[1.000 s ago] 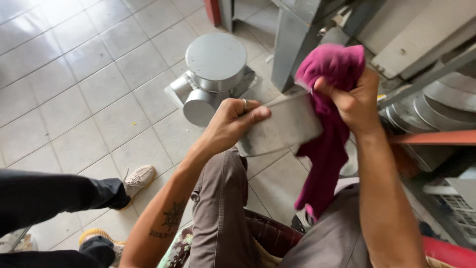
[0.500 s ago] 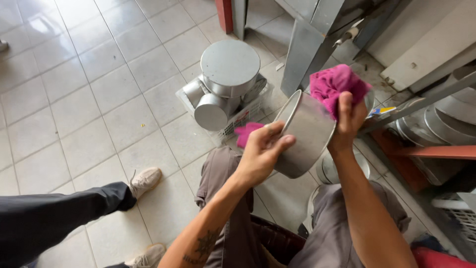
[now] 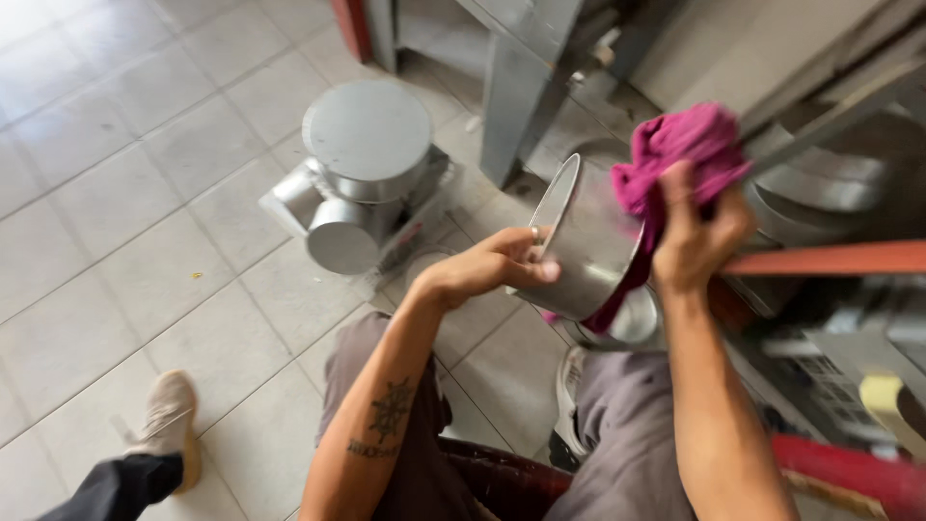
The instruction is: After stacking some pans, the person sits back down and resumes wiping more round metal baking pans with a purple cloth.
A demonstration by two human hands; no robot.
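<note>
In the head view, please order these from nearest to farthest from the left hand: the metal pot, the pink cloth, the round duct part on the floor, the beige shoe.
1. Metal pot, held in the left hand.
2. Pink cloth, right.
3. Round duct part, upper left, on the floor.
4. Beige shoe, lower left.

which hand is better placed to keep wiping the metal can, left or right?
Right, probably. The right hand already grips the magenta cloth, pressed against the metal can near its far end. The left hand is wrapped around the can's rim, steadying it, with no cloth in it.
</note>
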